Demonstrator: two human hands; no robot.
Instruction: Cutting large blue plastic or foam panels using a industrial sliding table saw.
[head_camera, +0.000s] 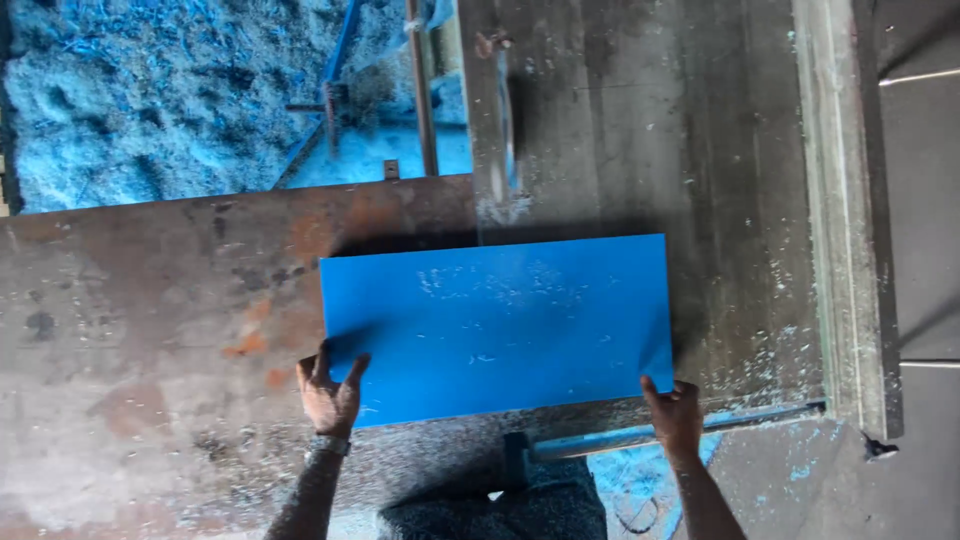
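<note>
A big blue board (497, 325) is lying flat on a rusty metal table (150, 300). The board is sitting near the middle of the table, close to the near edge.

The left hand (330, 392) is holding the near left corner of the board. Its fingers are spreading out and pressing on the top of the board, with the thumb up on the board too. There is a watch (331, 444) on that wrist.

The right hand (675, 412) is holding the near right corner of the board. Its fingers are curling over the edge and gripping it.

A thin saw blade (506, 130) is standing up out of the table just past the far edge of the board. It looks blurry. I cannot tell if it is touching the board.

Small white and blue chips are lying on the board and on the table. A big heap of blue shavings (150, 100) is lying past the far side of the table, on the left. A metal rail (840, 200) is running along the right side of the table.
</note>
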